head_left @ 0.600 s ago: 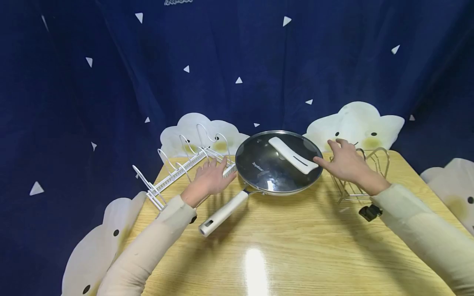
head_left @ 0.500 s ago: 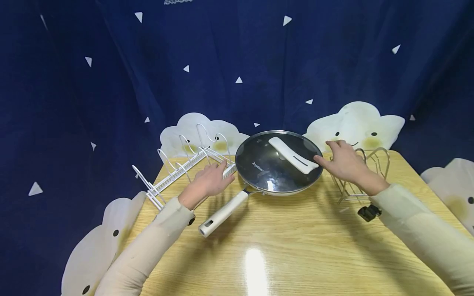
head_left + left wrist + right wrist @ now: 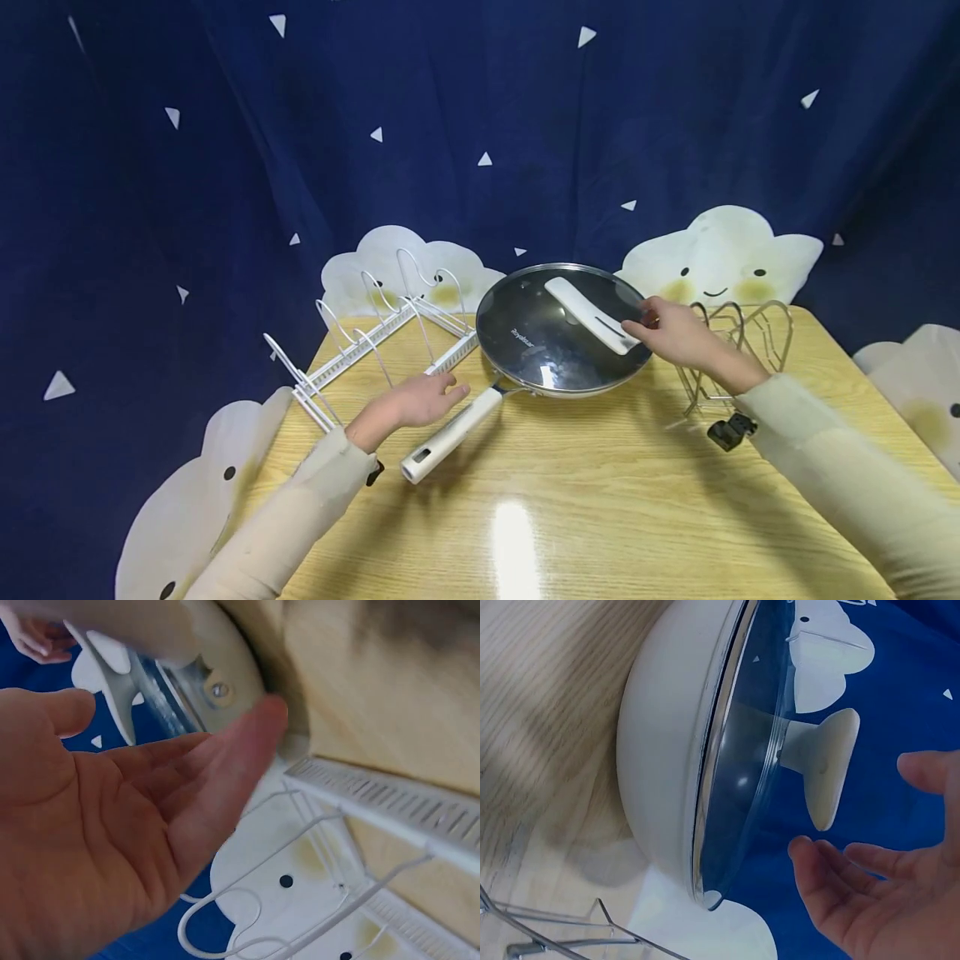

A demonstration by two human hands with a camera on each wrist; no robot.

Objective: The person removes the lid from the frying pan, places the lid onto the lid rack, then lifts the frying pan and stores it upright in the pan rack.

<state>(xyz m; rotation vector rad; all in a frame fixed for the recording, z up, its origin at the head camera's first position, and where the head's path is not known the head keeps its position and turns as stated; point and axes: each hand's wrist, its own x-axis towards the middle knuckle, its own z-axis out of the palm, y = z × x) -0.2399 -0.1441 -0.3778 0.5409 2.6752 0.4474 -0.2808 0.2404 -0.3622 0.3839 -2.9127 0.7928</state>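
Note:
A white-bodied frying pan (image 3: pixel 660 742) stands mid-table under a dark glass lid (image 3: pixel 517 321). On top of the lid is a long white lid handle (image 3: pixel 581 310). My right hand (image 3: pixel 678 337) reaches in at the handle's right end; in the right wrist view the thumb and loosely bent fingers (image 3: pixel 829 889) are apart from the lid handle (image 3: pixel 829 765), with nothing between them. My left hand (image 3: pixel 416 402), palm showing in the left wrist view, hovers beside the cream pan handle (image 3: pixel 453 433), its fingers (image 3: pixel 232 765) extended and holding nothing.
A white wire dish rack (image 3: pixel 352 354) stands at the back left, close against the pan. Behind my right hand is a metal wire rack (image 3: pixel 780 337) at the back right. The wooden table (image 3: pixel 600 500) ends at a dark blue curtain (image 3: pixel 480 83) with cloud shapes.
My left hand has drawn back from beside the white rack, down toward the pan handle. My right hand has moved left and its fingers have bent closer over the lid handle's end.

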